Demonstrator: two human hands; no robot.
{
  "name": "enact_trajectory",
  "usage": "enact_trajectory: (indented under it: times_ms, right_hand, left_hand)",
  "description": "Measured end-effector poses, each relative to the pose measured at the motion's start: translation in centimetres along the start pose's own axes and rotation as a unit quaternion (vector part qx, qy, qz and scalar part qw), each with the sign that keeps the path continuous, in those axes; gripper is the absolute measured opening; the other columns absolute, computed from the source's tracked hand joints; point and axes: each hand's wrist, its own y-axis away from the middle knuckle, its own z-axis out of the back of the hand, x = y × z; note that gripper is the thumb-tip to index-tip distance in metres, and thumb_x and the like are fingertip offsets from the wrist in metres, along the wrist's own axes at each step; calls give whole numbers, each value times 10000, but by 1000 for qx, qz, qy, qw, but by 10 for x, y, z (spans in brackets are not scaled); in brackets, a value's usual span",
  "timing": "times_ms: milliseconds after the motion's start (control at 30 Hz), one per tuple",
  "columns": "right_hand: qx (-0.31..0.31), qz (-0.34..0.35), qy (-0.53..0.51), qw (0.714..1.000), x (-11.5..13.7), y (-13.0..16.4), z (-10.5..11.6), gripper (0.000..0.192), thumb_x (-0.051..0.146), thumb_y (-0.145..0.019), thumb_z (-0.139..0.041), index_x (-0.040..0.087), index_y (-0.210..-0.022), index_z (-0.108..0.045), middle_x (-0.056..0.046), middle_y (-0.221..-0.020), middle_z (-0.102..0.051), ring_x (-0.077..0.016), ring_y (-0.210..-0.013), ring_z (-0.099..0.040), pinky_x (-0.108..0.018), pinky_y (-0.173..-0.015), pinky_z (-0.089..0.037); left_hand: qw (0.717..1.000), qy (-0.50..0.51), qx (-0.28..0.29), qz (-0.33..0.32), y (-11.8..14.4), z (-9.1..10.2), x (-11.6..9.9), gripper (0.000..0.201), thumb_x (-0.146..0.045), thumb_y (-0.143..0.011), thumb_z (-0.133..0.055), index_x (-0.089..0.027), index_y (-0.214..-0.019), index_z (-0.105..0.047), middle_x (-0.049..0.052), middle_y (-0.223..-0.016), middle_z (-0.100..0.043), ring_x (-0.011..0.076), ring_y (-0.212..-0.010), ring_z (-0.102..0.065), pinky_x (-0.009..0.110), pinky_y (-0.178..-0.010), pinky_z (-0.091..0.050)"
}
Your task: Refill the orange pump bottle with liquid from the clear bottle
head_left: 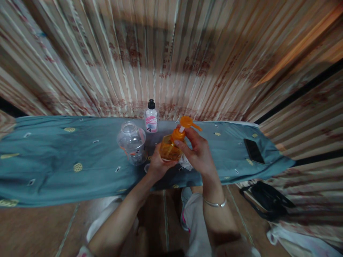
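Head view, left hand [158, 165] grip clamped round orange bottle [169, 149], right hand [197, 150] grip apparently clamped on its pump collar [178, 134].

Clear jar [132, 147] and small bottle [151, 117] crowd the left (cloth [53, 157] beyond lies open).

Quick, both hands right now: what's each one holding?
Left hand: closed around the base of the orange pump bottle, holding it up.
Right hand: fingers closed on the bottle's orange pump collar.
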Motion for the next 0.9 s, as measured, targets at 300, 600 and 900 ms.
enact_trajectory:
  times_ms: [300,600,900]
  right_hand:
    - [18,4,36,999,0,1,2,344,442,-915,-648,246,-1197,-672,-68,-1084,-757,-273,-1166,-677,-408,-1010,-536]
    - [13,24,61,998,-1,1,2,345,436,-909,-659,263,-1208,-674,-66,-1164,-752,-271,-1115,-697,-409,-973,-549]
    - [-12,-15,16,1000,-1,2,-3,492,479,-787,-803,279,-1215,-667,-66,-1238,-720,-288,-1152,-678,-463,-1040,-539]
  left_hand:
    - [1000,-3,8,-20,-1,2,6,821,-217,-485,-965,-207,-1177,-524,77,-1135,-735,282,-1050,-730,456,-951,-589]
    - [1000,-11,2,-16,-1,3,7,832,-204,-479,-956,-207,-1190,-523,80,-1150,-727,296,-1073,-722,477,-967,-575]
    - [1000,0,1,-8,-2,2,6,807,-201,-475,-947,-205,-1160,-519,82,-1131,-727,285,-1037,-732,463,-947,-581]
